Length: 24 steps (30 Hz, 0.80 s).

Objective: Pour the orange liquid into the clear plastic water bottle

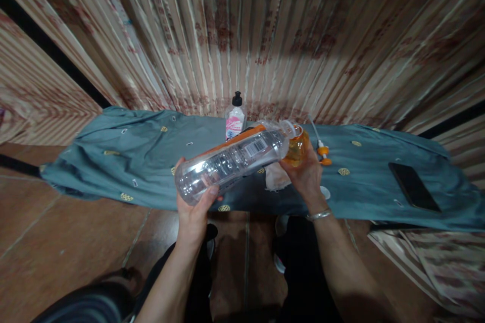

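Note:
My left hand (195, 212) is wrapped round the base of a large clear plastic bottle (231, 159) with an orange label. The bottle is tilted, its neck to the right and higher than its base. In my right hand (306, 171) is a small orange see-through bottle (297, 149), its top against or just by the big bottle's mouth; whether the rims touch I cannot tell. Behind my right hand lies an orange-and-white pump top (323, 152) with a clear tube. A crumpled whitish piece (276, 177) sits under the bottles, and a small white disc (325, 192) is by my right wrist.
A bottle with a black cap and pink label (235, 123) stands at the back of the cloth-covered bench (147, 156). A black phone (414, 186) lies on the right. Pleated curtain (242, 35) hangs behind; tiled floor (242, 272) is below.

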Tool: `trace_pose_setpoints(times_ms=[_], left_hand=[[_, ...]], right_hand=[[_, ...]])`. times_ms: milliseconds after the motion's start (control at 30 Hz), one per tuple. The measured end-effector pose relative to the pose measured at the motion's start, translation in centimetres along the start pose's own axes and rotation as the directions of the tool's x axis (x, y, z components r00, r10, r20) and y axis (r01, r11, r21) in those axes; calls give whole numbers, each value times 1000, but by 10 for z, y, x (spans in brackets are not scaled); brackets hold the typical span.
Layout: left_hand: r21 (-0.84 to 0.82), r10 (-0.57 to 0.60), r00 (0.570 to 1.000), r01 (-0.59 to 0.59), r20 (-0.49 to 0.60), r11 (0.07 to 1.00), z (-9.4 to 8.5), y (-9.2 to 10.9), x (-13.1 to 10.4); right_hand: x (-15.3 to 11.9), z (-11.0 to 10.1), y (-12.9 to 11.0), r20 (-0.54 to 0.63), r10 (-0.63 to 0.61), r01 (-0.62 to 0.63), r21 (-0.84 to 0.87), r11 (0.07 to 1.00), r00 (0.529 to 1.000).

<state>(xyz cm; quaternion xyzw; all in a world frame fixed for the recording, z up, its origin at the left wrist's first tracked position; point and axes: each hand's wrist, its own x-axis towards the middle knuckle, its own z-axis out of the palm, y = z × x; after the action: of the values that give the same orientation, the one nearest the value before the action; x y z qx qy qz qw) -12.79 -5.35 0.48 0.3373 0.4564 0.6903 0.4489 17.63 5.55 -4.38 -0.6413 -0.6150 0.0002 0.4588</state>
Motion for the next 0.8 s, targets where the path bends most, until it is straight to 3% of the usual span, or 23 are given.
trace_pose_setpoints(times_ms=[533,800], left_hand=[[22,-19,1000,19,-15,1000,-4,-1,1],[5,25,999,-24,-26,1000,1,3,0]], right_hand=[[0,0,0,-14,-3,3,-13,1000,1000],[-1,1,-4,-3,11,-11,-2,1000,1000]])
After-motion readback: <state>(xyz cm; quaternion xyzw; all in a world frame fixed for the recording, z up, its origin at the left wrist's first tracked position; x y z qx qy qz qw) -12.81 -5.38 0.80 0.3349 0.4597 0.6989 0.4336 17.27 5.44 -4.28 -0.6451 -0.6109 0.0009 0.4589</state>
